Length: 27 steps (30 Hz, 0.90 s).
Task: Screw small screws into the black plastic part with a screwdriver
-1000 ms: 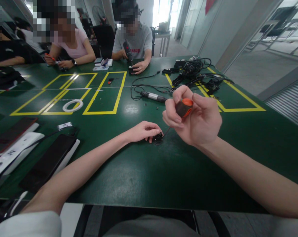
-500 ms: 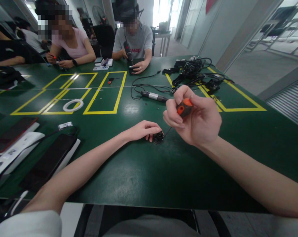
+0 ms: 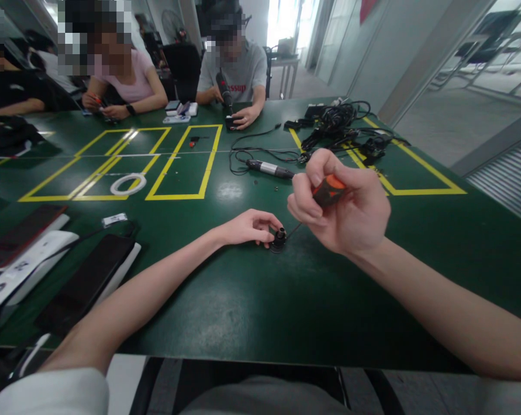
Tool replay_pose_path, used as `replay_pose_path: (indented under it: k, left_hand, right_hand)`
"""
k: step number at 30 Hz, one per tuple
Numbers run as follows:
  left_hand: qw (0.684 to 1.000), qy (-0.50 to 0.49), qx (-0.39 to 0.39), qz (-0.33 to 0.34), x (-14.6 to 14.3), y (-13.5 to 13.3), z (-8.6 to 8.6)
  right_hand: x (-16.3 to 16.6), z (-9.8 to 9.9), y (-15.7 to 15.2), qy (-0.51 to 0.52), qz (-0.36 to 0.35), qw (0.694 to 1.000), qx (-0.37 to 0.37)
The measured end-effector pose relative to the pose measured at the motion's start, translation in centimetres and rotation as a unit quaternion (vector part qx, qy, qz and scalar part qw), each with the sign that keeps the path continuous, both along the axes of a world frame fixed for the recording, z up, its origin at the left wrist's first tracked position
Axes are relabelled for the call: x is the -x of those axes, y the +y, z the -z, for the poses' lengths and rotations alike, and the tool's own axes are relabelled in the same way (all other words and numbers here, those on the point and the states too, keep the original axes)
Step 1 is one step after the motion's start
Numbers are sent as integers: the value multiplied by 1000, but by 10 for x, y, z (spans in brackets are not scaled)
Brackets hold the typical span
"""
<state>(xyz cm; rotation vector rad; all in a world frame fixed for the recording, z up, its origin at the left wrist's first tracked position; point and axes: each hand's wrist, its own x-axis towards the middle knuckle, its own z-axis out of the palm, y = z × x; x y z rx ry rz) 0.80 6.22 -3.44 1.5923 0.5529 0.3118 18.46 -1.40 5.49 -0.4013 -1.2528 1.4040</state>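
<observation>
My right hand [image 3: 338, 202] is wrapped round the orange and dark grey handle of a screwdriver [image 3: 329, 191]. Its thin shaft slants down to the left, and the tip meets or nearly meets a small round black part [image 3: 279, 238] on the table. My left hand [image 3: 254, 227] holds that part from the left, thumb in front and fingers behind. The part has a short upright neck on a wider base; its exact kind cannot be made out.
A black and silver pen-shaped tool [image 3: 269, 168] with a cable lies beyond my hands. Tangled black cables [image 3: 336, 124] are at the back right. A white ring [image 3: 128, 184], phones [image 3: 87, 282] and a white box [image 3: 27, 268] are left. Two co-workers [image 3: 234, 75] sit opposite.
The screwdriver handle has turned and shifted slightly right in my right hand. My left thumb has moved down, and the black part's neck shows more.
</observation>
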Motion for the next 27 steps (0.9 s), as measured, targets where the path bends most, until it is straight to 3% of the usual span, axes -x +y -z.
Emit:
replay_pose_path:
  k: [12,27]
  left_hand:
    - [1000,6,-6,13,2,4,5]
    - [998,-11,59,2,5,8,8]
  right_hand:
    - [-3,0,1,6,-18,999,27]
    - [-3,0,1,9,-29,1000,7]
